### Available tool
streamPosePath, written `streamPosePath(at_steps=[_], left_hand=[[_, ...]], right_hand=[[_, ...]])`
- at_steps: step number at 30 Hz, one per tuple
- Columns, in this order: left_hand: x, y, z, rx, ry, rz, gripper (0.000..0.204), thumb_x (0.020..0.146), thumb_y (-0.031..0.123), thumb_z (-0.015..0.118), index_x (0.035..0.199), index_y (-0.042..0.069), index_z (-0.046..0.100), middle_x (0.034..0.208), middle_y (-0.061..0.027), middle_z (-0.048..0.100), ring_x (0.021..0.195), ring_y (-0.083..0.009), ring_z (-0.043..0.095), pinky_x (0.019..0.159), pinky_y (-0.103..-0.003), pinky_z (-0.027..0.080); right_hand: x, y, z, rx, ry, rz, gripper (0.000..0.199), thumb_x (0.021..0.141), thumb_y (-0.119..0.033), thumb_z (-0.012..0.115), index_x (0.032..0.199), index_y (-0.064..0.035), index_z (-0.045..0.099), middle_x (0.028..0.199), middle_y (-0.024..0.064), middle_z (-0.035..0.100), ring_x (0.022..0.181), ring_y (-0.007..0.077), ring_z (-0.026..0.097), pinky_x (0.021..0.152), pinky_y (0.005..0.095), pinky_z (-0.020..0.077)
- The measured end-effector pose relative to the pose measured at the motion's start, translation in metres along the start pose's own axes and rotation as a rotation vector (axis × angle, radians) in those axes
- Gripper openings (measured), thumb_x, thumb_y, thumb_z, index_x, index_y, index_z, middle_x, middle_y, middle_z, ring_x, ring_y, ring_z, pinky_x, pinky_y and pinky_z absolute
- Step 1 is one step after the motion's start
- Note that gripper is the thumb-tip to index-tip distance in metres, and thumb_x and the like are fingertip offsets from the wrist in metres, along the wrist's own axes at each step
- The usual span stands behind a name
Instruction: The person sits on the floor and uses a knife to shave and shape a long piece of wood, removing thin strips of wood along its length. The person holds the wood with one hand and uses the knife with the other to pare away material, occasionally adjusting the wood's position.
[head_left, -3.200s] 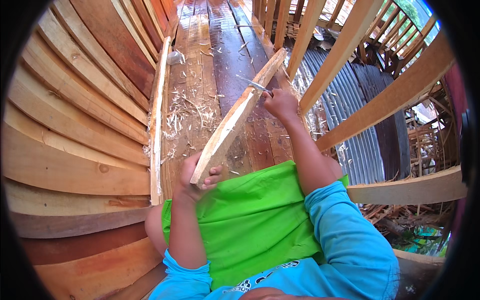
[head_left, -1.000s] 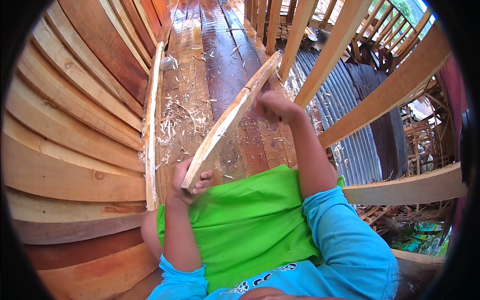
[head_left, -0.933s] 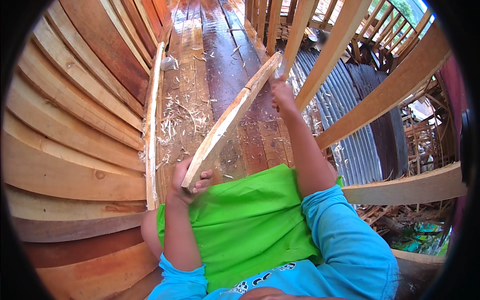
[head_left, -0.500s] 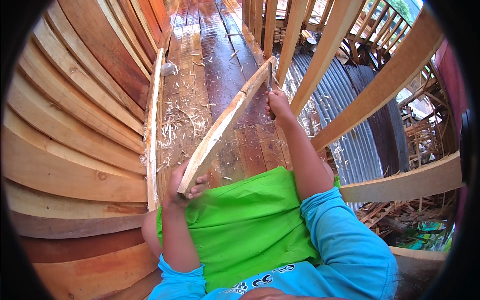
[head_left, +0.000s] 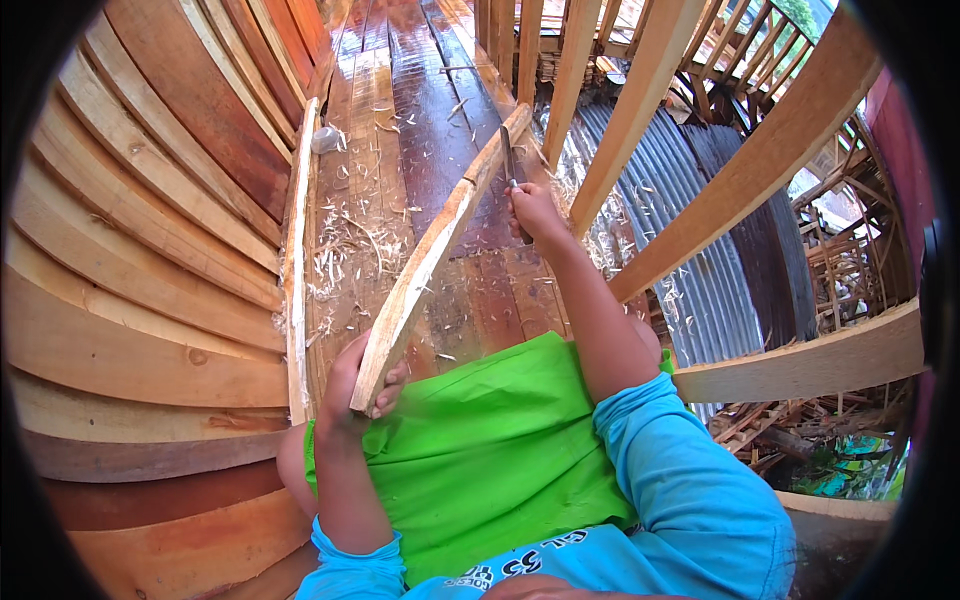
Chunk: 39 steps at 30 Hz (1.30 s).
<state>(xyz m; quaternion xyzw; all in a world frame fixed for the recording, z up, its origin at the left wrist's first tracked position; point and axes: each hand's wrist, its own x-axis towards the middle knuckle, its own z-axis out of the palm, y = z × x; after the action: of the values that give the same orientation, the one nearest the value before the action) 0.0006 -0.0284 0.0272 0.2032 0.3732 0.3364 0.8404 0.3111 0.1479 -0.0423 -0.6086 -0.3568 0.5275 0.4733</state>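
Hands: left [head_left: 352, 385] grips plank [head_left: 430, 255] end, right [head_left: 535, 210] w/ blade [head_left: 510, 160] midway.

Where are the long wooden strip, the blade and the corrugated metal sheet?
wooden strip [head_left: 432, 252], head view, middle of its pale face.
blade [head_left: 509, 158], head view, flat metal part above the hand.
corrugated metal sheet [head_left: 672, 210], head view, ridged middle.

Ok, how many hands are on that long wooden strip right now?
1. The left hand grips the near end of the strip. The right hand holds a knife against the strip's far part, not the wood itself.
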Motion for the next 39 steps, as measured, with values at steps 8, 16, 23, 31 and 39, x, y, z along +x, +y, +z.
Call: streamPosePath(at_steps=[8,16,23,31,39], left_hand=[[0.007,-0.003,-0.006,0.038,0.036,0.032,0.037,0.103,0.037,0.028,0.112,0.007,0.049,0.067,-0.0059,0.048,0.040,-0.0110,0.044,0.030,-0.022,0.034],[0.015,-0.001,-0.007,0.091,0.020,0.028,0.036,0.103,0.038,0.028,0.111,0.010,0.049,0.066,-0.0044,0.048,0.040,-0.0105,0.044,0.030,-0.022,0.032],[0.018,0.001,-0.010,0.118,0.043,0.016,0.034,0.103,0.039,0.029,0.112,0.011,0.047,0.065,-0.0044,0.048,0.040,-0.0107,0.045,0.031,-0.022,0.032],[0.018,-0.005,-0.009,0.146,0.061,0.035,0.033,0.103,0.040,0.030,0.111,0.013,0.047,0.066,-0.0050,0.049,0.040,-0.0107,0.044,0.031,-0.022,0.033],[0.015,-0.005,-0.009,0.146,0.037,0.057,0.033,0.103,0.039,0.031,0.110,0.012,0.048,0.065,-0.0054,0.048,0.038,-0.0114,0.044,0.030,-0.023,0.034]], right_hand=[[-0.006,0.003,0.012,-0.067,-0.044,-0.038,0.015,0.099,-0.017,0.045,0.104,-0.0049,0.052,0.072,0.0010,0.049,0.050,0.0094,0.044,0.044,0.0269,0.0384],[-0.008,0.004,0.012,-0.203,-0.066,-0.109,0.026,0.098,-0.020,0.048,0.113,-0.0017,0.059,0.074,0.0036,0.057,0.058,0.0116,0.052,0.054,0.0293,0.0442],[-0.046,-0.011,0.021,-0.313,-0.401,-0.375,0.019,0.094,-0.015,0.060,0.109,-0.0040,0.056,0.083,0.0045,0.061,0.068,0.0092,0.054,0.061,0.0260,0.0448],[-0.099,-0.007,0.041,-0.490,-0.874,-0.512,0.023,0.088,-0.006,0.067,0.106,-0.0027,0.053,0.078,0.0014,0.061,0.074,0.0076,0.052,0.065,0.0278,0.0438],[-0.096,-0.012,0.035,-0.533,-0.835,-0.504,0.022,0.088,-0.006,0.066,0.105,-0.0023,0.052,0.079,0.0036,0.062,0.072,0.0095,0.051,0.066,0.0296,0.0430]])
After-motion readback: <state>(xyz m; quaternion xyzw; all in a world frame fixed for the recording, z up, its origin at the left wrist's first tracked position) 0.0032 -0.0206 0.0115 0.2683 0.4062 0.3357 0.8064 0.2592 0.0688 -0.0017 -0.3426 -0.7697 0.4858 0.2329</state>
